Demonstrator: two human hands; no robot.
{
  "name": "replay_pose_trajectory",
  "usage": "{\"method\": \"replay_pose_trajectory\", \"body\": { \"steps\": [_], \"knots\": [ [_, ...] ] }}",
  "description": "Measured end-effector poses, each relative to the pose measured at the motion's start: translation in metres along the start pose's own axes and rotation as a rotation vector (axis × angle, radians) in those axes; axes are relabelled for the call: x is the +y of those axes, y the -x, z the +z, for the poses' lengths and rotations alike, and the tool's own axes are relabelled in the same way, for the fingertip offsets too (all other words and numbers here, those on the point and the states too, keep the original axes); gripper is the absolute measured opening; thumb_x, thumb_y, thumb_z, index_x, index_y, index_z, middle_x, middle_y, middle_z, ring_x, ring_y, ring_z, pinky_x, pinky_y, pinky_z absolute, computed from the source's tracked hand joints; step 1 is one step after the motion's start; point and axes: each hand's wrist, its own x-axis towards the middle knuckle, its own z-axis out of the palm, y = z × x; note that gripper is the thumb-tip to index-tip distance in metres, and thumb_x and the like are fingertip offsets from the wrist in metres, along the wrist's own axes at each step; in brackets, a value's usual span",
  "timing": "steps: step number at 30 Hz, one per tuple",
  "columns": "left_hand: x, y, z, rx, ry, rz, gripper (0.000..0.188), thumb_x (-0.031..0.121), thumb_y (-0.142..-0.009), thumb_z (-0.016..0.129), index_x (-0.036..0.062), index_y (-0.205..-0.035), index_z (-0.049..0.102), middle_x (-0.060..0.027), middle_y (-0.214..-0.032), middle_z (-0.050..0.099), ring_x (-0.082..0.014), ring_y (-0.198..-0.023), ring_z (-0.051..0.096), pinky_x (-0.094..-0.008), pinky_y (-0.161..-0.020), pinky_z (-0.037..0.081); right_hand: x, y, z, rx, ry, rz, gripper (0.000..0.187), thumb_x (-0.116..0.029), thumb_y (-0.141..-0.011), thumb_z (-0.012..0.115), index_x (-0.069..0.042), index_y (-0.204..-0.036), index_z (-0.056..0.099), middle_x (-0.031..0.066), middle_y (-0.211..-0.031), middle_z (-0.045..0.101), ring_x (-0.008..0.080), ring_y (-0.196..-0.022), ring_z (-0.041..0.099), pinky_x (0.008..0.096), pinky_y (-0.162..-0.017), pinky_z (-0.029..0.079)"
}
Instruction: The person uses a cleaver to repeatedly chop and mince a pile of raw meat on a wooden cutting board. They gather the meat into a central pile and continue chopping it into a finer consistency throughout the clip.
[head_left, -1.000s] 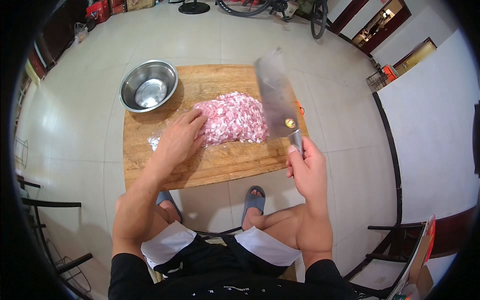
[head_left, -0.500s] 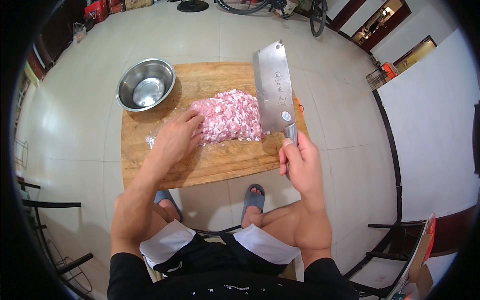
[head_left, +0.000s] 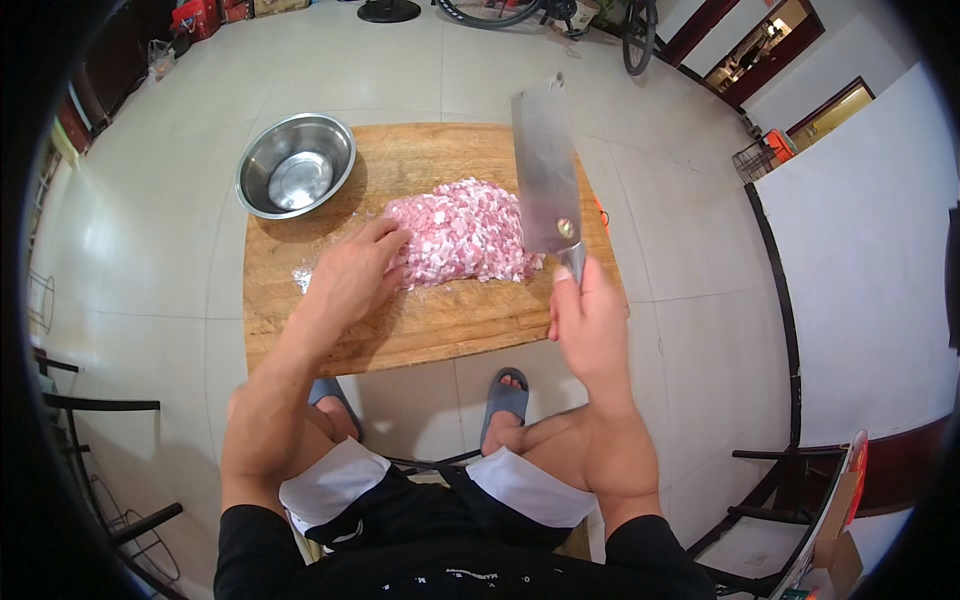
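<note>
A pile of chopped pink meat [head_left: 462, 233] lies in the middle of a wooden cutting board [head_left: 430, 320] on the floor. My left hand [head_left: 350, 275] rests flat against the pile's left edge, fingers spread on the board. My right hand [head_left: 588, 325] grips the handle of a broad steel cleaver [head_left: 545, 170], whose blade is raised upright over the right side of the pile. A few meat scraps [head_left: 300, 275] lie on the board to the left of my left hand.
An empty steel bowl [head_left: 295, 165] sits on the board's far left corner. My feet in blue slippers [head_left: 505, 395] are just below the board. Bicycle wheels [head_left: 640, 30] stand at the back, dark chair frames [head_left: 110, 405] at the left and lower right.
The cleaver has swung up and leftward, from beside the pile to upright over its right side. My left hand has stayed against the pile's left edge.
</note>
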Motion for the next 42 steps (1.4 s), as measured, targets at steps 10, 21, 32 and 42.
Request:
{"method": "replay_pose_trajectory", "body": {
  "steps": [10,21,32,42],
  "knots": [
    [0.001,0.002,-0.004,-0.016,0.025,-0.019,0.05,0.016,-0.091,0.08,0.006,-0.138,0.067,-0.0158,-0.144,0.064,-0.0381,-0.128,0.065,-0.0468,-0.106,0.055,-0.008,-0.006,-0.012,-0.106,-0.047,0.138,0.025,-0.023,-0.111,0.059,0.001,-0.103,0.062,0.0156,-0.07,0.065,0.0294,-0.054,0.065,0.0431,-0.054,0.051],
    [0.0,0.002,-0.002,-0.004,-0.014,0.012,0.047,0.018,-0.092,0.08,0.006,-0.136,0.067,-0.0139,-0.14,0.065,-0.0365,-0.125,0.066,-0.0457,-0.104,0.056,-0.004,-0.014,-0.002,-0.27,0.015,0.191,0.025,-0.023,-0.114,0.055,0.0,-0.107,0.064,0.002,-0.07,0.061,0.0091,-0.051,0.056,0.0297,-0.05,0.046],
    [0.004,-0.001,-0.006,-0.043,0.018,-0.019,0.051,0.015,-0.092,0.079,0.0055,-0.14,0.066,-0.0168,-0.146,0.064,-0.0401,-0.127,0.065,-0.0477,-0.105,0.056,0.024,-0.009,0.027,-0.241,0.237,0.107,0.032,-0.029,-0.11,0.057,0.002,-0.105,0.065,0.0235,-0.082,0.069,0.0434,-0.075,0.067,0.0536,-0.069,0.052],
    [0.003,-0.002,-0.003,-0.017,0.009,-0.008,0.046,0.015,-0.091,0.079,0.0058,-0.134,0.068,-0.0135,-0.14,0.066,-0.0366,-0.122,0.067,-0.0458,-0.102,0.057,-0.009,0.016,0.0,-0.068,0.204,-0.002,0.025,-0.02,-0.111,0.055,0.003,-0.103,0.064,0.0081,-0.067,0.063,0.0178,-0.051,0.063,0.0362,-0.05,0.048]
  ]
}}
